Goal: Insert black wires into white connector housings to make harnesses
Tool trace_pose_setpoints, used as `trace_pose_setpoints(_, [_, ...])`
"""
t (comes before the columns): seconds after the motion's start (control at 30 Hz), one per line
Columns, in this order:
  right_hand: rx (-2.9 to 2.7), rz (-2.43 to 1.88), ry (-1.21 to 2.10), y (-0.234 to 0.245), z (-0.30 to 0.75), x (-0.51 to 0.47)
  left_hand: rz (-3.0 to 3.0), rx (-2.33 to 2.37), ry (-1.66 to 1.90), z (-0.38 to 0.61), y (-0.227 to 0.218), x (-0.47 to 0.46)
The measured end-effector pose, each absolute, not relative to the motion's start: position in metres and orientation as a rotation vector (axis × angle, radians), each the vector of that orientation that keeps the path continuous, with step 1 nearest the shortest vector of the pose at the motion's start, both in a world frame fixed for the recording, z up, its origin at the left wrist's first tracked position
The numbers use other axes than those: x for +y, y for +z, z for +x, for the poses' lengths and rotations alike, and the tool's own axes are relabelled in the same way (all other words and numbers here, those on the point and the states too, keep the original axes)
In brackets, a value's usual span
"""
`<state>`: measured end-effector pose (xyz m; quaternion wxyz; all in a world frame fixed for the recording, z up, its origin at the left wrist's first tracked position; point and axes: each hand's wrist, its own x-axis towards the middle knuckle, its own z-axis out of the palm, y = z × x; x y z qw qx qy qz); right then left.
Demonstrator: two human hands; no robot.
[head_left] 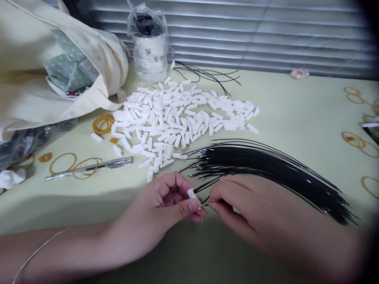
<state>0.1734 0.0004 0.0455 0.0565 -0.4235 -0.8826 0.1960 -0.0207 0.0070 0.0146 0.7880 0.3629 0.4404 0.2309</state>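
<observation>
Our left hand (168,202) pinched a small white housing (192,193) at its fingertips. Just right of it, our right hand (237,205) gripped one black wire (206,204), tip toward the housing. We judged insertion was under way, needing terminal and slot aligned. The wire bundle (266,165) lay beyond.

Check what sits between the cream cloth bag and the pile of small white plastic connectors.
A clump of tan rubber bands lies there on the pale green tabletop, just left of the connector pile, in the head view.
</observation>
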Motion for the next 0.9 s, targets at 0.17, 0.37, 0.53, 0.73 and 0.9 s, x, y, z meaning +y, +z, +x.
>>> trace_pose_setpoints(0.17, [-2.642,-1.25,0.546,0.05,0.171,0.001,0.789,0.941,0.51,-0.019,0.015,0.008])
trace_pose_setpoints(0.37, [-2.642,-1.183,0.41,0.045,0.165,-0.001,0.786,0.928,0.484,-0.02,0.014,0.007])
trace_pose_setpoints(0.53, [-2.617,-1.252,0.556,0.045,0.164,-0.006,0.776,0.93,0.463,-0.02,0.015,0.007])
trace_pose_setpoints(0.73, [-2.394,-1.536,0.503,0.051,0.202,0.047,0.77,0.92,0.483,-0.018,0.017,0.009])
trace_pose_setpoints(0.9, [-2.373,-1.642,0.363,0.024,0.233,0.089,0.775,0.892,0.463,-0.019,0.016,0.008])
